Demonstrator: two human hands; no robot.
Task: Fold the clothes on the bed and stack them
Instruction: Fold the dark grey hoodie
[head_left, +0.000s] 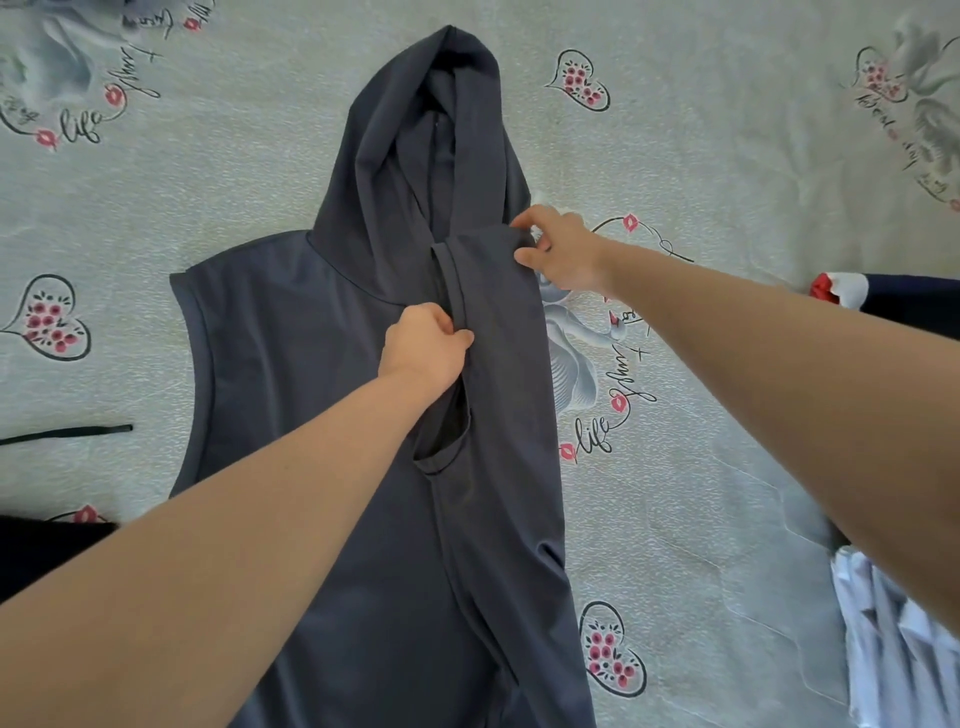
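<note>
A dark grey sleeveless hooded top (291, 364) lies flat on the bed, hood pointing away from me. Its right side is folded in over the middle, the armhole hem running down the centre. My left hand (423, 343) grips that folded hem near the chest, fingers curled round the band. At the top right corner of the fold by the hood's base, my right hand (558, 249) pinches the cloth's shoulder edge.
The bed sheet (727, 156) is pale green with heart and rose prints. A navy, red and white garment (852, 296) lies at the right edge, a white one (883, 639) at the lower right, black cloth (41, 545) and a black strap (67, 434) at the left.
</note>
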